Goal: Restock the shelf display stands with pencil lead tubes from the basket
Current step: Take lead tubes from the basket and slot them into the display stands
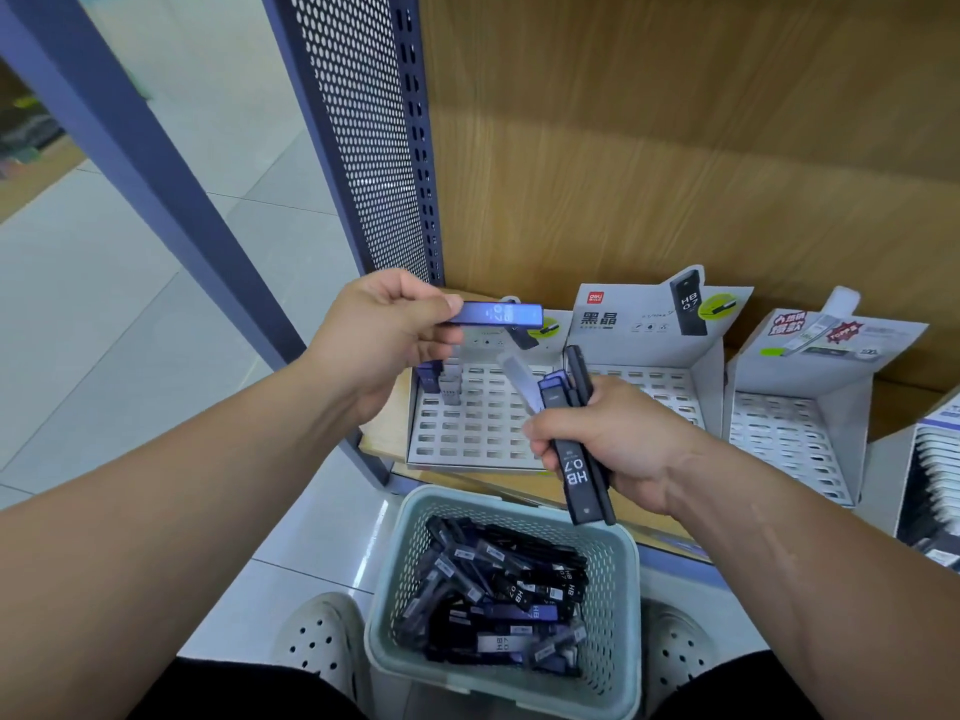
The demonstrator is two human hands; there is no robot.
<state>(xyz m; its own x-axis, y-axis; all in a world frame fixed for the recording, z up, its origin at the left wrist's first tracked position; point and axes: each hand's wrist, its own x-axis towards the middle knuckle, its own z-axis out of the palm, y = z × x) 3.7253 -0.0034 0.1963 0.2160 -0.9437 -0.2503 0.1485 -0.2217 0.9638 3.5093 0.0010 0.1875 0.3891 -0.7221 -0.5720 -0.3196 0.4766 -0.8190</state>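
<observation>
My left hand (382, 335) pinches one blue lead tube (498, 314) and holds it level above the left display stand (478, 428). My right hand (618, 444) grips a bundle of lead tubes (576, 444), dark, blue and one pale, fanned upward over the shelf's front edge. A few tubes (441, 379) stand in the back left slots of the left stand. Below, a pale green basket (410, 522) on the floor holds several dark and blue tubes (498, 595).
A middle stand (649, 376) and a right stand (795, 428) sit on the wooden shelf, slots mostly bare. Another box of stock (935, 480) is at the far right. A perforated blue panel (363, 137) closes the shelf's left side. My white shoes (322, 641) flank the basket.
</observation>
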